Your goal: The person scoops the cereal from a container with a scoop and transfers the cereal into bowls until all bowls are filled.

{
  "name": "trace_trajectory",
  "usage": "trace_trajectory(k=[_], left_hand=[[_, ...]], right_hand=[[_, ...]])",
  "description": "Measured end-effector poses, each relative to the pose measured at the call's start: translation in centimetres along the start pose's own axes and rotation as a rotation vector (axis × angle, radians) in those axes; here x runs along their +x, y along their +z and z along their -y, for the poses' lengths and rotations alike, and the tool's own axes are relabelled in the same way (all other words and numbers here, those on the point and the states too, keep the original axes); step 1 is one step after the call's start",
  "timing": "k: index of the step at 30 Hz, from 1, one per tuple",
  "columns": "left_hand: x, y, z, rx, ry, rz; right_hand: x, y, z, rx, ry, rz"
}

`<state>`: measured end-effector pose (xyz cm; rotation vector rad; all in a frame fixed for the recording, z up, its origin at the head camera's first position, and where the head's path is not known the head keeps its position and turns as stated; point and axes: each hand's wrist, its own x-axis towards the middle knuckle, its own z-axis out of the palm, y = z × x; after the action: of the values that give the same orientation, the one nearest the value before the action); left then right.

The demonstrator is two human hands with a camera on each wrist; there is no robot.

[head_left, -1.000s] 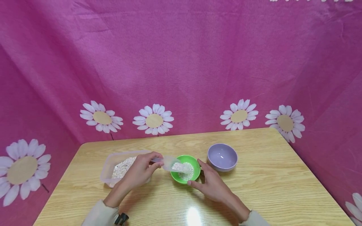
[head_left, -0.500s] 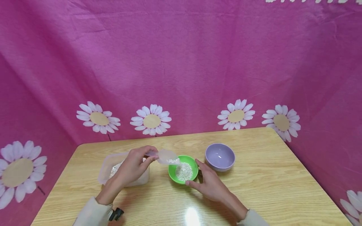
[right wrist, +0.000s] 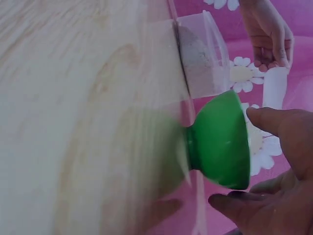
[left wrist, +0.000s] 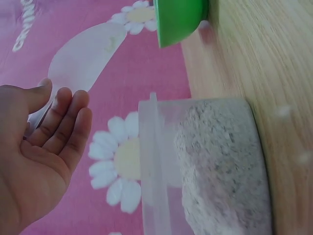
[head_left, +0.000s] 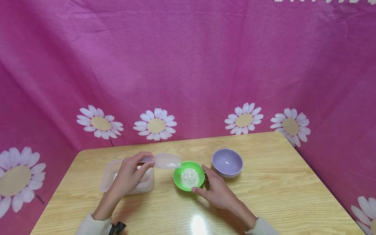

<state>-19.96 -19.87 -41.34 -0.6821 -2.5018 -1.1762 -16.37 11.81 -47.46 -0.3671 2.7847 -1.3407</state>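
Observation:
My left hand [head_left: 129,173] pinches the handle of a translucent scoop [head_left: 167,161] between thumb and fingers. The scoop is held up just left of a green bowl [head_left: 177,181], its tip near the rim, with a few pale flakes inside. In the bowl lies a heap of pale flakes [head_left: 189,178] that look like oats. My right hand [head_left: 218,191] holds the bowl from the right, thumb at the near rim and fingers around the far right side. Under my left hand stands a translucent plastic container [left wrist: 151,166] with more flakes, partly hidden in the head view.
A purple bowl [head_left: 227,163] stands behind and right of the green one, with nothing in it. The wooden table [head_left: 279,195] meets a pink flowered cloth [head_left: 188,65] at its back and sides.
The scoop has moved left and up out of the green bowl, and flakes have fallen from it into the bowl. My right hand has stayed at the bowl.

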Motion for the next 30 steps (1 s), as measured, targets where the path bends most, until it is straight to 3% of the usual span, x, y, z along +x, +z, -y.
trace_trajectory(k=[9, 15, 22, 30], left_hand=[[-2.9, -3.1, 1.6, -0.048, -0.108, -0.187], [-5.0, -5.6, 3.0, -0.035, -0.168, -0.279], [-6.6, -7.9, 5.0, 0.064, -0.186, -0.301], [-7.1, -9.2, 6.6, 0.174, -0.171, -0.291]], right_hand=[[-0.7, -0.6, 2.7, -0.047, -0.041, -0.046], [-0.1, 0.4, 5.5, -0.045, -0.102, -0.013], [1.3, 2.9, 8.0, -0.029, -0.150, 0.084], [2.4, 5.8, 9.6, -0.020, -0.173, 0.151]])
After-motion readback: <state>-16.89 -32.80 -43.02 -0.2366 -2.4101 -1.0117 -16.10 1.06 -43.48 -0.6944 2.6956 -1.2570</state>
